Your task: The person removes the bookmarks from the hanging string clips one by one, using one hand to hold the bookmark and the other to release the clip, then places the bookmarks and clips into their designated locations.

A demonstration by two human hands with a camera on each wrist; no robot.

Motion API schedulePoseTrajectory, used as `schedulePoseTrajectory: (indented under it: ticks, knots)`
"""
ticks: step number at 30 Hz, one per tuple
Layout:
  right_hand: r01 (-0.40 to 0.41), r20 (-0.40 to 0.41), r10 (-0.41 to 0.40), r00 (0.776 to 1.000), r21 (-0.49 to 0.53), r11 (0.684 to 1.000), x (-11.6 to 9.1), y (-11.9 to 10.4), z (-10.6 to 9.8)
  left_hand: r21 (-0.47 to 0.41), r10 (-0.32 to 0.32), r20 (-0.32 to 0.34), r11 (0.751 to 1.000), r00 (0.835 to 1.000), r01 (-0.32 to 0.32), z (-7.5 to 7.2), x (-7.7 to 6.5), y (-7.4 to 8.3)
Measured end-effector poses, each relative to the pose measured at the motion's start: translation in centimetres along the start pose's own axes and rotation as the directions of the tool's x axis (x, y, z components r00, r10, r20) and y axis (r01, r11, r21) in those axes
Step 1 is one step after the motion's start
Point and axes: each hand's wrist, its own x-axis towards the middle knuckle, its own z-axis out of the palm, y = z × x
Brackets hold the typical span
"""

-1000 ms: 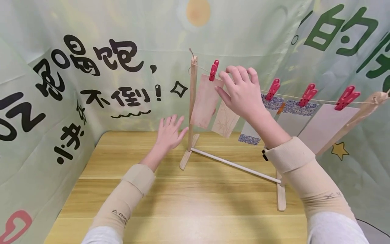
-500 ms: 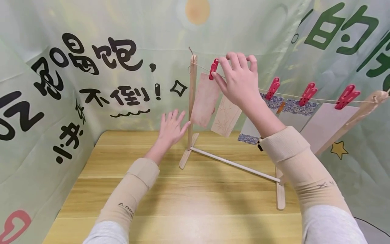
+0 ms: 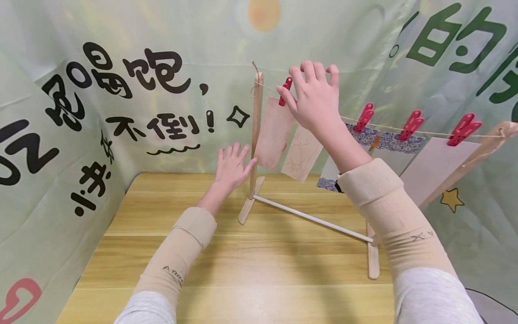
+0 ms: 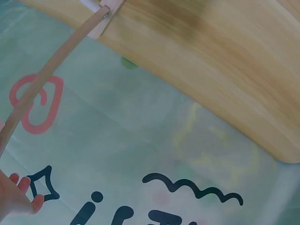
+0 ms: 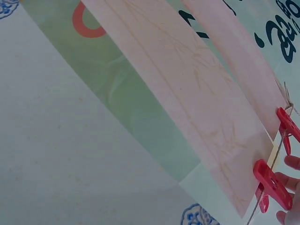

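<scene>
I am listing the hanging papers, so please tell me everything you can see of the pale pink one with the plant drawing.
The plant paper is a long, pale pink rectangle, seemingly card, with faint brownish stems and leaves. It hangs lengthwise from the string, second from the left post, its lower end free. A red clip holds its top edge; the right hand is near that clip and hides the paper's top in the head view.

Room to move over the near tabletop [image 3: 251,274], plus a gap between the lower edges of the hanging cards [image 3: 275,132] and the white rod [image 3: 311,217]; left post [image 3: 257,121] stands just right of the left hand [image 3: 233,170], and string [image 3: 490,135], red clips [image 3: 411,125] and cards block at and below the right hand [image 3: 316,101].
</scene>
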Motion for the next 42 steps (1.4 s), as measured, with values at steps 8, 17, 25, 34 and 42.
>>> schedulePoseTrajectory:
  ticks: [8, 17, 25, 34, 42]
  knots:
    - [-0.024, 0.056, 0.024, 0.998, -0.003, 1.0, 0.38, -0.05, -0.11, -0.002, 0.0, -0.002, 1.0, 1.0, 0.0, -0.03, 0.32, 0.42]
    - [-0.033, 0.116, 0.033, 0.993, -0.006, 0.999, 0.63, -0.17, -0.21, -0.014, -0.002, -0.004, 1.0, 1.0, 0.002, 0.12, 0.52, 0.71]
    - [-0.028, 0.109, 0.026, 0.994, 0.018, 0.999, 0.52, -0.08, -0.15, 0.007, 0.004, -0.004, 1.0, 1.0, -0.004, 0.24, 0.51, 0.91]
    - [-0.029, 0.133, 0.025, 0.991, 0.024, 0.999, 0.56, 0.0, -0.21, -0.009, -0.007, 0.01, 1.0, 1.0, 0.007, 0.34, 0.45, 0.92]
    - [-0.026, 0.137, 0.022, 0.99, 0.023, 0.999, 0.53, 0.01, -0.28, -0.004, 0.014, -0.059, 1.0, 0.998, -0.014, 0.46, 0.39, 0.85]
